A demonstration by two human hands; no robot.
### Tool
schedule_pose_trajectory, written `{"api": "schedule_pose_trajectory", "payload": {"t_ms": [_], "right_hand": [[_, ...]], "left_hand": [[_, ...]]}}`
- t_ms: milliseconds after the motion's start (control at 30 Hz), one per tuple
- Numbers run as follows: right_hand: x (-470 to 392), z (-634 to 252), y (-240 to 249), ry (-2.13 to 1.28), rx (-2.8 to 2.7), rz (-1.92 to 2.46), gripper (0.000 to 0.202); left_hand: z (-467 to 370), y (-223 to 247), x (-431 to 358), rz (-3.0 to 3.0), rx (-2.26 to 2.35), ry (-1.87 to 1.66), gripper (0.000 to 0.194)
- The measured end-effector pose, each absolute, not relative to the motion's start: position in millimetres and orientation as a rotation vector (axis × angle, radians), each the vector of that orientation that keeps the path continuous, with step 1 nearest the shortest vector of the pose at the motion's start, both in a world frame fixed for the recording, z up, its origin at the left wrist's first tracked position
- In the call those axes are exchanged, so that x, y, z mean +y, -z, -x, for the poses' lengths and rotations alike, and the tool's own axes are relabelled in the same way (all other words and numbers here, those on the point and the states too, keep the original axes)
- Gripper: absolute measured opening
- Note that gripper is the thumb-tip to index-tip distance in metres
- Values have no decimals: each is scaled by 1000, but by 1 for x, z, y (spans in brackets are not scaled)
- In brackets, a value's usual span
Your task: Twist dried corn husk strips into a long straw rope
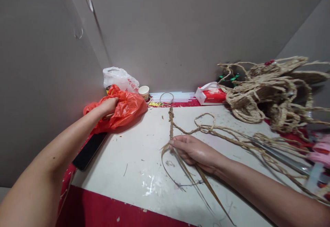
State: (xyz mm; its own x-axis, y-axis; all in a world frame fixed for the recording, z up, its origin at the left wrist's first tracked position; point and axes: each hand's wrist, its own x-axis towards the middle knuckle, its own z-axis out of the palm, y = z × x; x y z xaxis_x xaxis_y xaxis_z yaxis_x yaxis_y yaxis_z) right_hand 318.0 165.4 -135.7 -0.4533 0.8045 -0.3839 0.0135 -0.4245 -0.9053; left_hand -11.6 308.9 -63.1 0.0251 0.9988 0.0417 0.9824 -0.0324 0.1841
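Observation:
My right hand (192,151) pinches the lower end of a short braided straw piece (171,125) lying on the white board (134,185). Loose dry strands (210,185) fan out below its fingers toward the front edge. At the left, my left hand (110,106) reaches into an orange plastic bag (131,108); its fingers are hidden in the folds. A twisted straw cord (224,129) runs from the braid to the right across the board.
Behind stand a white bag (120,79), a paper cup (143,92), pale sticks (180,97) and a tissue pack (211,94). Braided straw coils (268,93) heap at the right, near a pink object (321,151). A black phone (89,150) lies left.

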Motion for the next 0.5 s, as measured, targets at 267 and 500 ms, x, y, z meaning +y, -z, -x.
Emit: {"api": "schedule_pose_trajectory", "payload": {"t_ms": [267, 500], "right_hand": [[166, -319, 140, -1946, -1226, 1174, 29], [167, -319, 141, -1946, -1242, 1170, 32]], "left_hand": [[22, 37, 307, -2219, 2005, -281, 19], [29, 35, 300, -1965, 1863, -472, 11]]}}
